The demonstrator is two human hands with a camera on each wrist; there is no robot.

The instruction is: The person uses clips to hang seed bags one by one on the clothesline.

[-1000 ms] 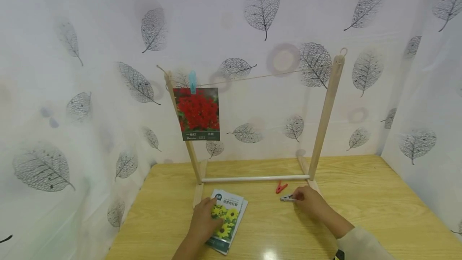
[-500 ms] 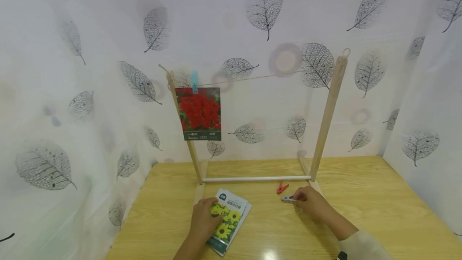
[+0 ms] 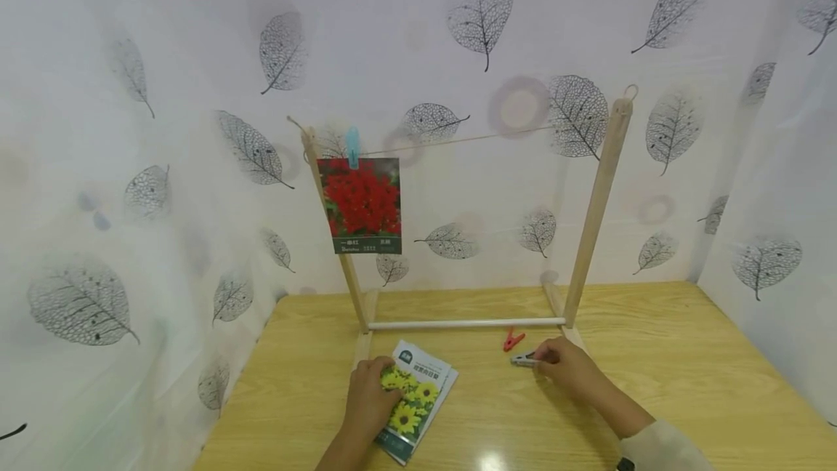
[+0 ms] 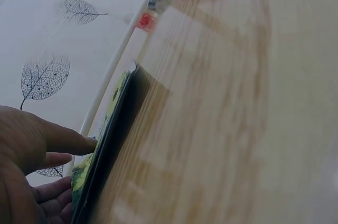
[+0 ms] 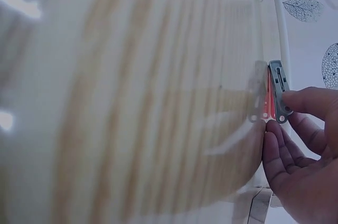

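Observation:
A small stack of flower seed packets, the top one printed with yellow blooms, lies slanted on the table. My left hand grips its left side, thumb on the printed face; the left wrist view shows the stack edge-on with that thumb against it. Farther right, my right hand pinches a grey clothespin low over the table. The right wrist view shows thumb and fingers at one end of this clothespin. Just behind it lies a red clothespin.
A wooden frame with a string across its top stands at the back. From the string's left end hangs a red-flower packet, held by a blue clothespin. A white bar joins the frame's feet. Leaf-patterned sheeting surrounds the table.
The packet stack has turned slightly clockwise under my left hand, its top end shifting right. My right hand has stayed nearly still with the grey clothespin.

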